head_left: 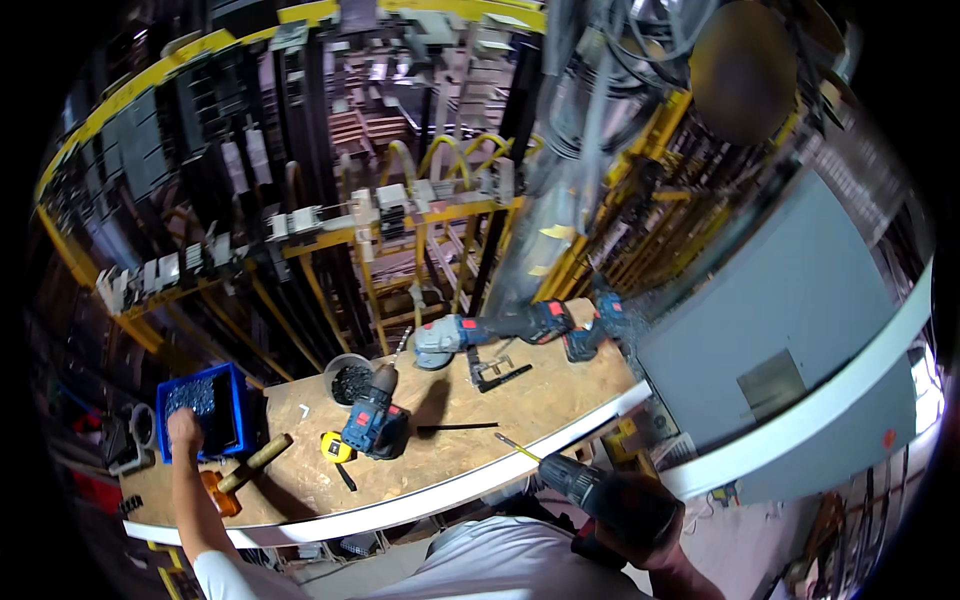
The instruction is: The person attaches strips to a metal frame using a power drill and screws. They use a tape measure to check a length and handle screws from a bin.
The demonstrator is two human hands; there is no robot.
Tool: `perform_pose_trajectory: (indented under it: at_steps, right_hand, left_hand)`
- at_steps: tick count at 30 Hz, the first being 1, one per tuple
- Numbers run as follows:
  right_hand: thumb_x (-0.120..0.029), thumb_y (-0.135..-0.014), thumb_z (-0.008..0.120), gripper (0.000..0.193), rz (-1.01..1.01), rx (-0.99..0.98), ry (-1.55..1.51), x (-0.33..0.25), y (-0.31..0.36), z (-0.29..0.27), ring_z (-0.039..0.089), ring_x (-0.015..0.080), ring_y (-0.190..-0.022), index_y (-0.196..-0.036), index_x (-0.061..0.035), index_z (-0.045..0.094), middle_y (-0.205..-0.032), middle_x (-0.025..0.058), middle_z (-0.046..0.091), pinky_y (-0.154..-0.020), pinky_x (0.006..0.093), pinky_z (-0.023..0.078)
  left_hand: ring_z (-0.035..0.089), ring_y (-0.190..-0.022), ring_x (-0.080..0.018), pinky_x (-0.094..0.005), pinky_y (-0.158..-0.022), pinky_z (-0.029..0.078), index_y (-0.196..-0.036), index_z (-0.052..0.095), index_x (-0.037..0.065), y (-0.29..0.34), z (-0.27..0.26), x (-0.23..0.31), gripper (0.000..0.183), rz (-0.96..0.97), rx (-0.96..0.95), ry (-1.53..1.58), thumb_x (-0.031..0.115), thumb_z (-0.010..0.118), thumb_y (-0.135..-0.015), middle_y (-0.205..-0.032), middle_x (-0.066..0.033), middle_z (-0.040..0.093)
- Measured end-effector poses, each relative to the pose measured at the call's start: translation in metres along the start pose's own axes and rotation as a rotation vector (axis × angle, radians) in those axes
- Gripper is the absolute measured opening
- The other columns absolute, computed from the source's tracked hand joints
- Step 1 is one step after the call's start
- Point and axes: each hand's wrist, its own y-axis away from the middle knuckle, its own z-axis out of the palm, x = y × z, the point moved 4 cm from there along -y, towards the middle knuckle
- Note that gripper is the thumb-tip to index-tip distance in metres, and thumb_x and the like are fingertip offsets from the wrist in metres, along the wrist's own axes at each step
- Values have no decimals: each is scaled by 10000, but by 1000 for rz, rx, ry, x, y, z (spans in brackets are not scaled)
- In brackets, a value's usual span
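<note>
At the left end of the bench my left hand (185,430) is over a blue bin (243,405) of small dark pieces that look like fasteners. Its fingers are drawn together, and anything between them is hidden. My right hand (660,548) grips a dark cordless drill (575,480) in front of the bench's edge, its long bit pointing up and left. Beside the bin lies a mallet with an orange head (222,497) and wooden handle (256,462). A second cordless drill (366,425) stands mid-bench, near a yellow tape measure (335,447).
A white strip (440,496) runs along the wooden bench's (540,395) front edge. Farther back are a grey tub (340,365) of dark fasteners, an angle grinder (440,335) and another drill (600,330). A large grey panel (770,270) is at right; yellow racks (330,238) of profiles stand behind.
</note>
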Motion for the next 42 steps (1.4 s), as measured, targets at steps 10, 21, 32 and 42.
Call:
perform_pose_trajectory:
  at_steps: [10, 21, 32, 42]
  right_hand:
    - [-63, -798, 945, 798, 122, 39, -360, 21, 21, 3, 740, 226, -1139, -1483, 45, 549, -1280, 180, 751, -1006, 385, 586]
    - [-37, -815, 910, 740, 162, 31, -417, 17, 24, 0, 716, 217, -1169, -1464, 64, 569, -1321, 193, 728, -1020, 378, 566]
    - [-32, -830, 909, 824, 138, -90, -521, 38, 11, -9, 709, 225, -1196, -1542, 53, 504, -1355, 167, 710, -1052, 374, 553]
    - [-92, -885, 846, 798, -121, -241, -563, 73, -7, -25, 702, 364, -1245, -1580, 11, 468, -1423, 209, 669, -1046, 426, 561]
  left_hand:
    - [686, -876, -522, -607, -774, 534, -833, 675, 6, 2, 8, -23, 195, 35, 130, 147, 195, 648, -873, -905, -293, 713]
    - [687, -801, -491, -576, -716, 516, -793, 675, -6, 17, -34, 0, 212, -70, 234, 223, 191, 639, -861, -848, -294, 700]
    - [532, -757, -115, -279, -642, 429, -1049, 609, 42, 168, -306, 217, 262, 379, 418, 1522, 290, 559, -1117, -893, -48, 602]
    - [662, -660, -230, -342, -626, 538, -898, 744, -135, 262, -347, 522, 355, 203, -390, 2204, 197, 734, -1020, -778, -182, 716]
